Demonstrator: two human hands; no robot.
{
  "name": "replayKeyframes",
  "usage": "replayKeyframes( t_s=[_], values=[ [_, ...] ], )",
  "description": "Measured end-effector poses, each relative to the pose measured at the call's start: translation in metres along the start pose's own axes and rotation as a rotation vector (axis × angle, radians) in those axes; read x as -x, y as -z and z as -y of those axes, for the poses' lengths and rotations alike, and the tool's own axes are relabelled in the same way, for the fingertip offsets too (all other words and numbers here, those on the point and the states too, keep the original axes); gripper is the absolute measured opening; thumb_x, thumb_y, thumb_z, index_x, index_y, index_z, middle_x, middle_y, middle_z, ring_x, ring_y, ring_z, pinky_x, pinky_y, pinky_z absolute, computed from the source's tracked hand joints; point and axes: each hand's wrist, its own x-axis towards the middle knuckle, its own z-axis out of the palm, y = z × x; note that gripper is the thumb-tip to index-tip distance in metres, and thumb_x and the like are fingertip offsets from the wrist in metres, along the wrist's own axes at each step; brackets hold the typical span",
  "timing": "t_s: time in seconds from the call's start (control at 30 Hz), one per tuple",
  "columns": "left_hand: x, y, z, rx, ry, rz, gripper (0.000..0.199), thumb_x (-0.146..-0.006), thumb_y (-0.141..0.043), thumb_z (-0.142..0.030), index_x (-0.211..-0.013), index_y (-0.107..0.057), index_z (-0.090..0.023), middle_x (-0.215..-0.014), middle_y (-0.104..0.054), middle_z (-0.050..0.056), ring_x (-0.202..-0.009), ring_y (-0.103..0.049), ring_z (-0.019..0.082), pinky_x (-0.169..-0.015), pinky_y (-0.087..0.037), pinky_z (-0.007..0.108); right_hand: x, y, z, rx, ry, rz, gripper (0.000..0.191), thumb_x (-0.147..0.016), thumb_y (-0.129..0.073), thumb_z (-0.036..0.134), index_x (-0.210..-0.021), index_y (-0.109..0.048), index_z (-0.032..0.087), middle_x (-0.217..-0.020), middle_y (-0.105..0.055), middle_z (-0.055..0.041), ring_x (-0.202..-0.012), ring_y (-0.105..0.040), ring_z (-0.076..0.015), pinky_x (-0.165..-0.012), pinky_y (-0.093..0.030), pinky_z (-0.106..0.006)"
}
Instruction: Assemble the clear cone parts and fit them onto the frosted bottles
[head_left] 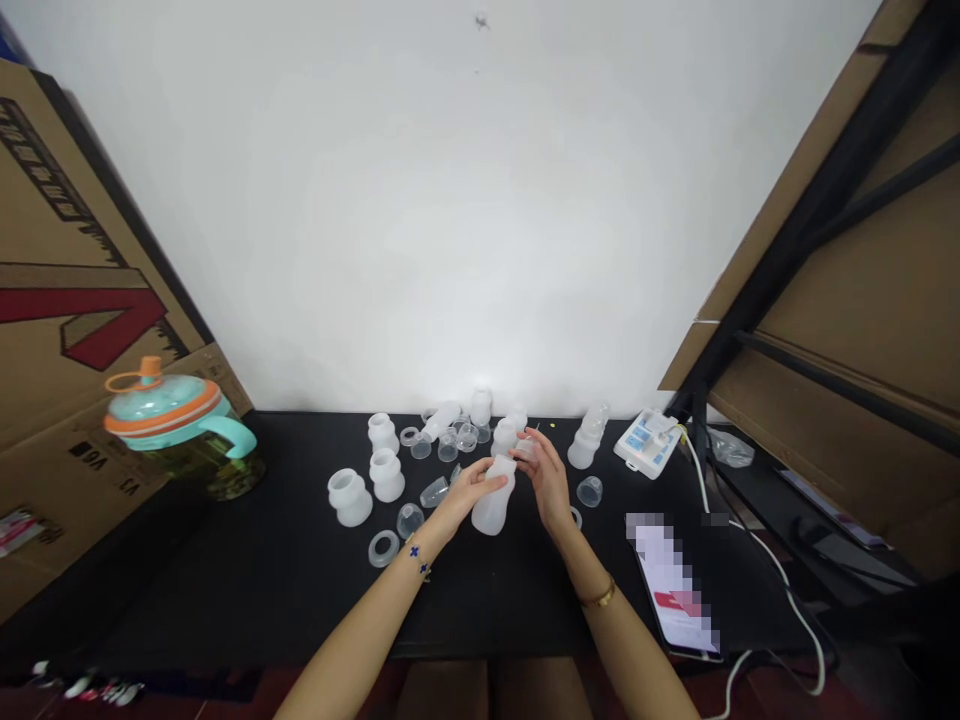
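Bottle, slightly tilted at mid-table: left hand grips its body; right hand, bent by its neck, seemingly pinches a clear part. Capped bottle, right: one, apparently complete. Outstanding, presumably: open bottles, rings, domes. Also present: jug, phone, white box. Obstruction: loose parts crowd the area beyond both hands.

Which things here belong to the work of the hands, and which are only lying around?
Likely part of the work:
bottle in left hand;
clear piece at right hand;
white bottles;
clear caps;
rings.

Likely just lying about:
jug;
phone;
white box;
cardboard.
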Motion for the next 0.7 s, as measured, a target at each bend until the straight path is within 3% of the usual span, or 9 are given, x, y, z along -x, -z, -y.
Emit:
replayKeyframes(
  t_s=[0.13,0.37,0.7],
  values=[
    [-0.0021,0.0009,0.0035,-0.02,-0.001,-0.03,0.058,-0.072,-0.083,-0.049,-0.117,-0.065,-0.018,-0.09,-0.074,0.005,-0.075,-0.068,0.02,-0.069,-0.05,0.029,0.0002,-0.0007,0.0029,-0.026,-0.007,-0.015,0.044,-0.083,-0.072,0.05,-0.118,-0.067,0.025,-0.123,-0.069,-0.0081,-0.098,-0.071,-0.0252,-0.088,-0.056,-0.039],
    [-0.0032,-0.0018,0.0047,-0.042,-0.014,-0.082,0.05,-0.065,-0.086,-0.05,-0.095,-0.067,-0.015,-0.079,-0.072,0.003,-0.064,-0.063,0.015,-0.059,-0.044,0.024,0.0035,-0.0016,0.0036,-0.084,-0.041,0.028,0.055,-0.08,-0.078,0.044,-0.128,-0.06,0.026,-0.12,-0.071,-0.0079,-0.104,-0.071,-0.0261,-0.097,-0.052,-0.043],
    [-0.0018,-0.0045,0.0014,-0.054,-0.005,-0.067,0.05,-0.06,-0.089,-0.049,-0.086,-0.063,-0.016,-0.073,-0.07,0.001,-0.06,-0.06,0.013,-0.058,-0.041,0.023,0.0057,-0.0044,0.0062,-0.081,-0.054,0.093,0.068,-0.08,-0.078,0.043,-0.141,-0.05,0.03,-0.118,-0.073,-0.0065,-0.1,-0.072,-0.0248,-0.095,-0.052,-0.042]
  ],
)
